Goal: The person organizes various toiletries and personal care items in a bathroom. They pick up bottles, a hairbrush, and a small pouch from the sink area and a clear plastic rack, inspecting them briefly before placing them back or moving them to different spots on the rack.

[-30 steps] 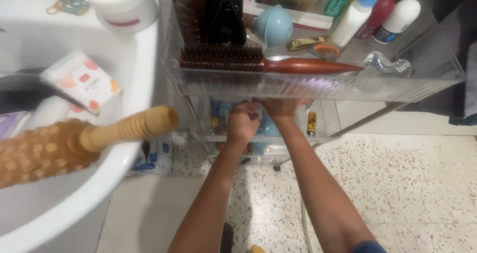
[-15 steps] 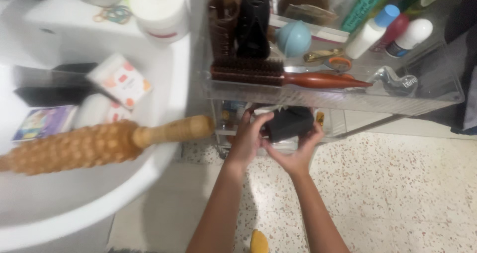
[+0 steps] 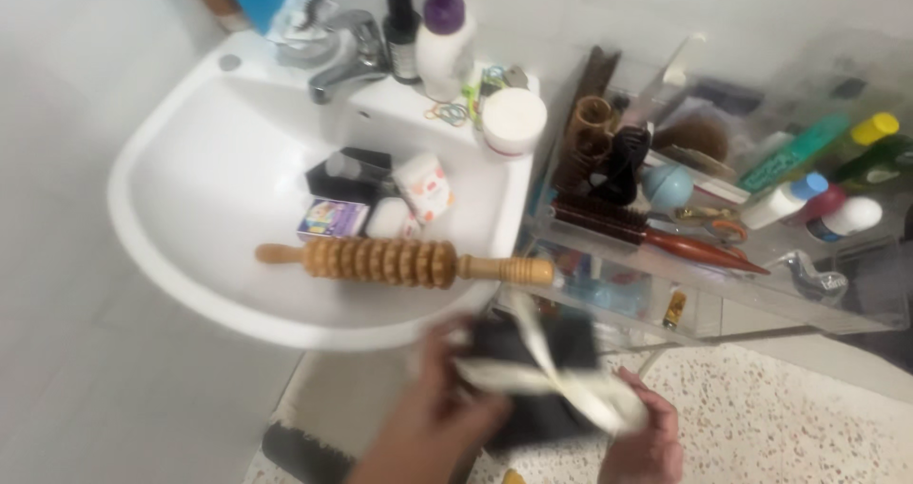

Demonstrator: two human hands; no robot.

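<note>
Both my hands hold a black box [image 3: 542, 375] tied with a cream ribbon [image 3: 561, 384], low in the view, in front of the white sink [image 3: 190, 246]. My left hand [image 3: 442, 413] grips its left side. My right hand [image 3: 647, 436] supports it from the right and below. The image is blurred, so finger detail is unclear. A wooden roller massager [image 3: 399, 261] lies across the sink's front rim just above the box.
In the sink basin lie small boxes and packets [image 3: 380, 199]. A tap [image 3: 347, 51], pump bottles [image 3: 442, 32] and a white jar [image 3: 514, 121] stand at the back. On the right, a clear plastic cart [image 3: 666, 289] holds a hairbrush [image 3: 656, 232], clips and bottles. The floor is speckled terrazzo [image 3: 789, 417].
My hands pulled the black box out from the cart's lower shelf and brought it toward me. The view swung back and left, bringing the whole sink into view.
</note>
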